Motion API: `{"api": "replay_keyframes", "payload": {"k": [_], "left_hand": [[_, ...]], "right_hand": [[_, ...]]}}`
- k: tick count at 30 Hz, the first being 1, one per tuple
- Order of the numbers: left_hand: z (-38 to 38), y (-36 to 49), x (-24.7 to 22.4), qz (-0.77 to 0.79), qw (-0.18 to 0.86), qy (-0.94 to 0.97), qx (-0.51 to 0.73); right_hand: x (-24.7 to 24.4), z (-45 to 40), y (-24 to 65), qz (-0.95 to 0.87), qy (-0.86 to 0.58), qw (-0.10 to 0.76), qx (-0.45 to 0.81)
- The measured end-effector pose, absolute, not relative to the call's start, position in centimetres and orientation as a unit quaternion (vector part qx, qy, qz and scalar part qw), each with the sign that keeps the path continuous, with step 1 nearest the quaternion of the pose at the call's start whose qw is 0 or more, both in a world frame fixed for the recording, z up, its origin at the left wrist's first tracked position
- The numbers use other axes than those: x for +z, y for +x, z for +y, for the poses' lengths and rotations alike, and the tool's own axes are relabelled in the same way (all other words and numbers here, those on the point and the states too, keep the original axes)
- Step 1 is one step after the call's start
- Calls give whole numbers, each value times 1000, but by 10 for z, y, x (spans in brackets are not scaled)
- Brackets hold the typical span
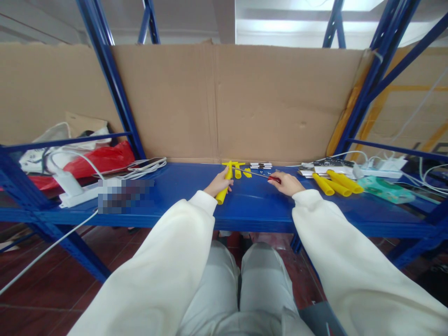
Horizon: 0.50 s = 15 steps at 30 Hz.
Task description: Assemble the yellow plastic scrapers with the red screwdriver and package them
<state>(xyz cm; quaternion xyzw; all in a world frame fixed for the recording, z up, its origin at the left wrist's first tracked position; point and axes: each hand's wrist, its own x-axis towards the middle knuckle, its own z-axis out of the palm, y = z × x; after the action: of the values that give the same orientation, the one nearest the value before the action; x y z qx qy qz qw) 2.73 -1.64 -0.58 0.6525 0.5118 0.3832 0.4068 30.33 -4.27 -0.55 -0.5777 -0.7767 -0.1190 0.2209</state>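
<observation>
Over the blue shelf (182, 186), my left hand (219, 183) is wrapped round a yellow handle-like tube (222, 193) that slants away from me. My right hand (286, 183) grips the red handle of a screwdriver (274, 178). Its thin metal shaft points left, and the tip is close to the upper end of the yellow tube; whether they touch I cannot tell. Just behind lie another yellow piece (238, 171) and a smaller yellow part (247, 173). Small silver bits lie near the shaft.
Several yellow tubes (339, 186) lie at the right by a green packet (387, 189) and a white power strip (388, 168). Black-and-white strips (261, 165) sit at the back. Cables and a red bag (101, 161) are at the left. Cardboard (262, 102) stands behind.
</observation>
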Motion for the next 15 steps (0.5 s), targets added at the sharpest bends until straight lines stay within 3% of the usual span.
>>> {"api": "replay_keyframes", "payload": {"k": [15], "left_hand": [[-16, 28, -7, 521, 389, 662, 372]], "right_hand": [[-5, -44, 303, -782, -573, 211, -125]]}}
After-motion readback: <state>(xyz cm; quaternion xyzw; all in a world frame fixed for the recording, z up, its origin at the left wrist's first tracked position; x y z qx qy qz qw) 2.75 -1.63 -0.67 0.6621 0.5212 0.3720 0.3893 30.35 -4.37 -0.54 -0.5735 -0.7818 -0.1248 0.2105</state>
